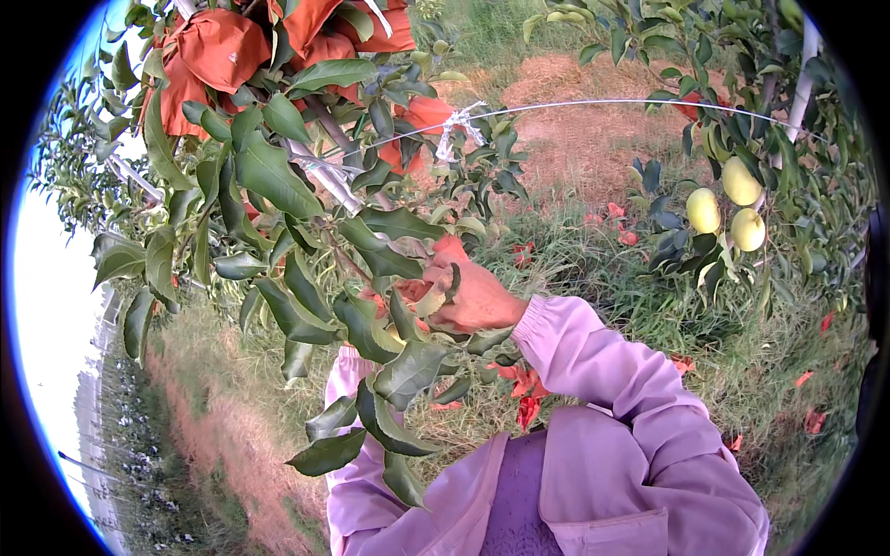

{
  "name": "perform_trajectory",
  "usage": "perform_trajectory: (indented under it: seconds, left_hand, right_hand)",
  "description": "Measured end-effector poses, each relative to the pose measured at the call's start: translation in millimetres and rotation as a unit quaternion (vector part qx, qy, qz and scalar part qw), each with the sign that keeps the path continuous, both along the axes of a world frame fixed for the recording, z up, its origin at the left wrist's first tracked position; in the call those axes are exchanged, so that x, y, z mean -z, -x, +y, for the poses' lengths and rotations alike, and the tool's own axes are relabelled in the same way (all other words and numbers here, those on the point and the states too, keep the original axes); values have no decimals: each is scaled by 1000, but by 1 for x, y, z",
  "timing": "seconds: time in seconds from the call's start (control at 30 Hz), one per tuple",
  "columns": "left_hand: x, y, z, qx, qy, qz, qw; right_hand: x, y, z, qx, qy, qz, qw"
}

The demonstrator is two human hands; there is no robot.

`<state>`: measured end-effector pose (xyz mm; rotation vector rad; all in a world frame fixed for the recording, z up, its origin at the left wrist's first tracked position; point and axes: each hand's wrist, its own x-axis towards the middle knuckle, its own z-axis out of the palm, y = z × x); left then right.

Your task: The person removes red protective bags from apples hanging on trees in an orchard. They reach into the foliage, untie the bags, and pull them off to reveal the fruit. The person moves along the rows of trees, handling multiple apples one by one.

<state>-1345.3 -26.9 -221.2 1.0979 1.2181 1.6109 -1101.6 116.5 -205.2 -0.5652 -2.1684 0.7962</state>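
My right hand (483,295) reaches in among the apple leaves from the right, its fingers bent around a crumpled red paper bag (411,289). A pale curled leaf partly covers those fingers. Leaves screen my left hand almost wholly; its lilac sleeve (345,372) rises below the bag, and the grip of that hand cannot be made out. Large green leaves (361,326) hang in front of both hands. Between them a small yellowish patch shows, too hidden to name.
More red bags (221,52) hang at the upper left. A wire (577,104) with a white tie (459,132) crosses above my hands. Yellow-green apples (748,229) hang from a tree at the right. Torn red paper (525,389) lies on the grass.
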Motion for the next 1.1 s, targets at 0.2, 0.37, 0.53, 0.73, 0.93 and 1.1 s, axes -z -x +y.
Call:
perform_trajectory:
  seconds: [0.2, 0.37, 0.53, 0.73, 0.93, 1.1]
  left_hand:
    - [6, 5, 3, 8, -6, 3, 1000]
    - [2, -4, 25, 24, -5, 15, 1000]
    - [9, -18, 48, 52, 1, 11, 999]
    - [15, -9, 33, 45, 18, 1, 999]
    - [17, 14, 19, 36, 18, -19, 999]
    - [38, 8, 4, 28, 41, -36, 998]
  right_hand:
    - [-7, 10, -18, 41, -63, 56, 996]
    - [-20, 23, -15, 10, -1, 21, 1000]
    - [-5, 27, -2, -40, -14, 51, 998]
    - [9, 32, -11, -42, 271, 213, 938]
    - [10, 41, 1, 2, -43, -21, 999]
    - [46, 54, -2, -178, 352, 405, 825]
